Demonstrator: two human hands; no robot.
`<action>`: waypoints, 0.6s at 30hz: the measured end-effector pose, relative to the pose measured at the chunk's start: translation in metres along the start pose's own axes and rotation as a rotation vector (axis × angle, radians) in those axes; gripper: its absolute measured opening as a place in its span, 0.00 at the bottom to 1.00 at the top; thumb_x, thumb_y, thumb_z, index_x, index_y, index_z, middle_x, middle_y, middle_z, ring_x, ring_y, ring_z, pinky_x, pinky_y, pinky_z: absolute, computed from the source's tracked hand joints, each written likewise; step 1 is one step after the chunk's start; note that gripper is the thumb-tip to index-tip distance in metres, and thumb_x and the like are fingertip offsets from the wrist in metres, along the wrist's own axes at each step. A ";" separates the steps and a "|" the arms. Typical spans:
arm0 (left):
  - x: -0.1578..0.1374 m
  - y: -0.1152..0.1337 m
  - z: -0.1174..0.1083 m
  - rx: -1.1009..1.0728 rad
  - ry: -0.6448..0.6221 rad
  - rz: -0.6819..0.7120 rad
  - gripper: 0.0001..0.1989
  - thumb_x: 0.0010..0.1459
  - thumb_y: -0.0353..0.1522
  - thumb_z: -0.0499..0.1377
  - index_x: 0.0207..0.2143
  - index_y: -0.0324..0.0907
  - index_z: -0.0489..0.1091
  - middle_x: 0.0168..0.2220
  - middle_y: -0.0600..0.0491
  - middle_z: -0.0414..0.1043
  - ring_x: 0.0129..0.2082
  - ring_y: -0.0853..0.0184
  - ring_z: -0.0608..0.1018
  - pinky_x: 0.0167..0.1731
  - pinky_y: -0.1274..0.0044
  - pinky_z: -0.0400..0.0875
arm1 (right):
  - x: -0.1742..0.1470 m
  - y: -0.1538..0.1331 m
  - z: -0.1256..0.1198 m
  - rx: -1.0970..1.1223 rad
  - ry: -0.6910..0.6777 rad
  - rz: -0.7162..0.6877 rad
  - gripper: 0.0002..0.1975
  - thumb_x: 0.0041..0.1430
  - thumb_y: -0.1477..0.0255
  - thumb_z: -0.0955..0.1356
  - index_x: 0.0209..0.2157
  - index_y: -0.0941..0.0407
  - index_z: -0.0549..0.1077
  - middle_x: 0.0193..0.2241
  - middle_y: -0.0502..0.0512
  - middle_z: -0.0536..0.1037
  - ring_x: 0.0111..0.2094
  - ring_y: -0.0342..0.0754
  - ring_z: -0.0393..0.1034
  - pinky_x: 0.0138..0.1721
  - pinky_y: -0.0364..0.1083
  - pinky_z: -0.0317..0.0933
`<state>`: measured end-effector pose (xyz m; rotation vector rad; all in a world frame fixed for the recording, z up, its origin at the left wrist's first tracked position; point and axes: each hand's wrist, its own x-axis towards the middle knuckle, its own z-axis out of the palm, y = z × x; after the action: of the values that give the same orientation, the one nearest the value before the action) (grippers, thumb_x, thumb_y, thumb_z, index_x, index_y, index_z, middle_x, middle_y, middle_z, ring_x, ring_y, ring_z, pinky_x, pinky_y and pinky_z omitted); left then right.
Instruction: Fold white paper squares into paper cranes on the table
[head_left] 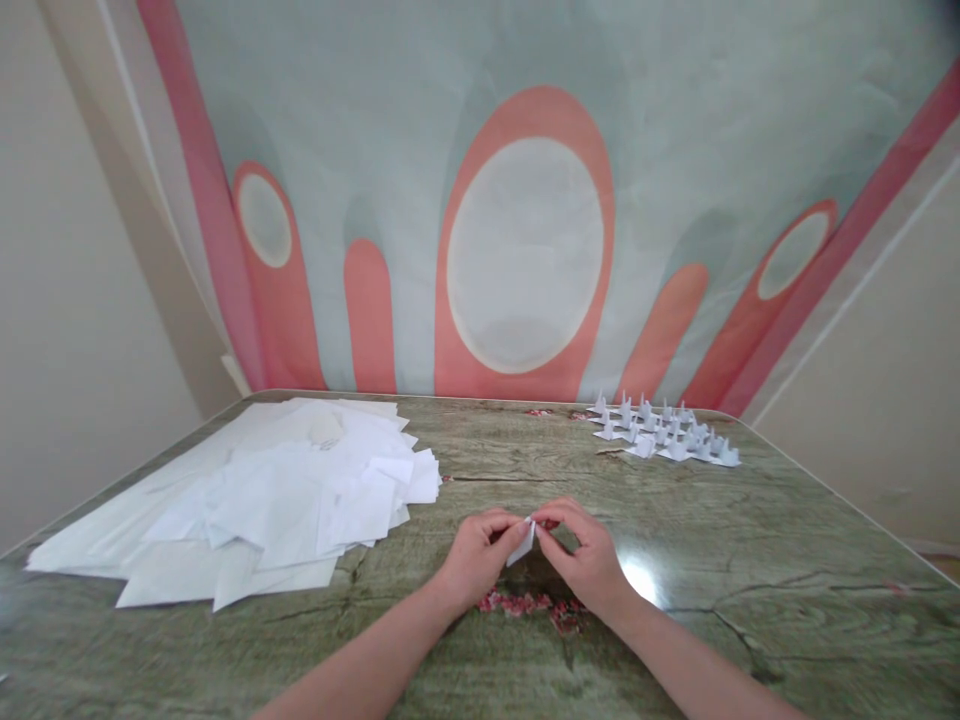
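Note:
A small folded piece of white paper (pixel 522 547) is pinched between my two hands, just above the middle of the table. My left hand (pixel 480 552) grips its left side between thumb and fingers. At its top right corner, the thumb and forefinger of my right hand (pixel 587 553) close on the paper. The fingers hide part of the folds. Several folded white paper cranes (pixel 677 447) stand in rows at the back right of the table. To the left lies a big spread pile of white paper sheets (pixel 277 500).
The wood-patterned table (pixel 787 540) has printed pink flowers and a glossy light reflection near my right wrist. Behind its far edge hangs a pale green backdrop (pixel 667 120) with coral shapes. Plain walls flank both sides.

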<state>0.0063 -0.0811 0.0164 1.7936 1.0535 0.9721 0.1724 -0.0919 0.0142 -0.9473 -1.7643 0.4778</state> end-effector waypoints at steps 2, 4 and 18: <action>0.000 -0.001 0.001 -0.002 -0.001 -0.002 0.18 0.57 0.41 0.52 0.31 0.38 0.75 0.25 0.54 0.69 0.27 0.70 0.68 0.30 0.81 0.62 | 0.000 0.000 0.000 -0.007 -0.003 -0.005 0.06 0.53 0.75 0.64 0.32 0.55 0.73 0.28 0.54 0.73 0.32 0.47 0.67 0.34 0.46 0.62; 0.000 -0.002 0.001 -0.009 0.001 -0.003 0.17 0.57 0.40 0.52 0.32 0.38 0.75 0.25 0.53 0.69 0.27 0.70 0.68 0.30 0.81 0.62 | 0.000 0.000 -0.001 -0.021 -0.007 -0.006 0.06 0.54 0.75 0.64 0.33 0.55 0.73 0.29 0.54 0.73 0.32 0.47 0.67 0.34 0.47 0.62; 0.001 -0.003 0.002 -0.043 0.034 -0.005 0.16 0.54 0.41 0.55 0.32 0.39 0.76 0.26 0.52 0.71 0.28 0.68 0.71 0.30 0.80 0.63 | 0.000 0.001 0.000 -0.118 0.030 -0.033 0.03 0.54 0.74 0.65 0.29 0.54 0.71 0.29 0.54 0.71 0.34 0.49 0.66 0.36 0.48 0.61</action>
<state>0.0074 -0.0799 0.0132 1.7441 1.0494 1.0178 0.1728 -0.0917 0.0135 -1.0010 -1.7933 0.3399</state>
